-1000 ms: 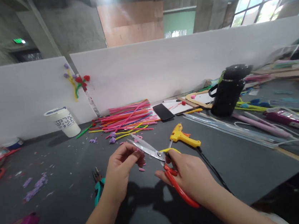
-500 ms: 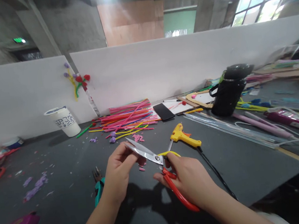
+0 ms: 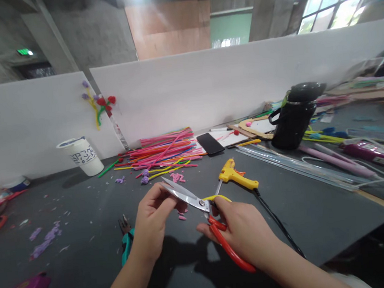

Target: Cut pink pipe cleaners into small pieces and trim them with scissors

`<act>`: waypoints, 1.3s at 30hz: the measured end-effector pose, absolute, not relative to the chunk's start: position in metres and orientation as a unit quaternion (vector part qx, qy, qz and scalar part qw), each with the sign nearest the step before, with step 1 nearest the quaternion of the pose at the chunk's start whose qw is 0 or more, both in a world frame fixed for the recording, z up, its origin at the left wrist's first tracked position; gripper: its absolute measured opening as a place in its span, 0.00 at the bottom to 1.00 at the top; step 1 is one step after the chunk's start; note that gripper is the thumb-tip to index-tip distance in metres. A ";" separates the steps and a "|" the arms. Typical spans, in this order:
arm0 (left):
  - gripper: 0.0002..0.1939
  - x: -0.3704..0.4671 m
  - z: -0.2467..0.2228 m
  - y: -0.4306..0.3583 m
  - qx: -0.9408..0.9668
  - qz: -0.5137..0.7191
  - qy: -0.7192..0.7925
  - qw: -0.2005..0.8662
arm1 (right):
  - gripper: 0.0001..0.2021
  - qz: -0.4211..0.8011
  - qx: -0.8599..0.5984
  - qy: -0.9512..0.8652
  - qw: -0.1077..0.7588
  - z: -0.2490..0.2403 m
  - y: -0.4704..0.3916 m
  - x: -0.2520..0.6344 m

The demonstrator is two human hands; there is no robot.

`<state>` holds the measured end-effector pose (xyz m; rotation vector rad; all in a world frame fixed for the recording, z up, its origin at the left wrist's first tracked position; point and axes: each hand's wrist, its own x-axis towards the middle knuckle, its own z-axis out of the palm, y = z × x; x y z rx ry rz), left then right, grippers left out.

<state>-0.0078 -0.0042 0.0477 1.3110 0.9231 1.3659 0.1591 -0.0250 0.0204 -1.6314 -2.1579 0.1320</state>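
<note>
My right hand (image 3: 245,228) is closed round the red handles of a pair of scissors (image 3: 187,197). The silver blades point up and left, a little apart, and their tips reach my left hand (image 3: 156,219). The left fingers are pinched together behind the blades; what they hold is hidden. A yellow pipe cleaner (image 3: 223,198) shows just above my right fingers. Below the blades lie small pink snippets (image 3: 182,217). Teal-handled pliers (image 3: 128,239) rest beside my left wrist. Beyond my right hand lies a yellow glue gun (image 3: 237,176) with a black cord.
A bundle of mostly pink pipe cleaners (image 3: 165,149) lies at the back, near a black phone (image 3: 210,143). A white cup (image 3: 84,158) stands left and a black flask (image 3: 293,118) right. Clear strips (image 3: 295,167) cross the right side. Purple scraps (image 3: 48,239) litter the left.
</note>
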 end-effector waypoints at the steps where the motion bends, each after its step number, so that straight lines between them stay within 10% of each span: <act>1: 0.04 -0.008 0.048 -0.004 0.541 0.563 0.381 0.495 | 0.20 0.046 -0.589 -0.778 0.213 0.021 -0.025 0.159; 10: 0.02 -0.009 0.049 -0.003 0.519 0.571 0.369 0.518 | 0.16 0.033 -0.598 -0.764 0.239 0.021 -0.021 0.161; 24: 0.06 0.010 0.036 -0.010 0.512 0.334 0.370 0.700 | 0.07 0.537 -0.479 -0.557 0.414 0.038 -0.018 0.159; 39: 0.03 0.015 0.029 -0.010 0.557 0.388 0.421 0.601 | 0.03 0.402 -0.513 -0.636 0.414 0.024 -0.013 0.154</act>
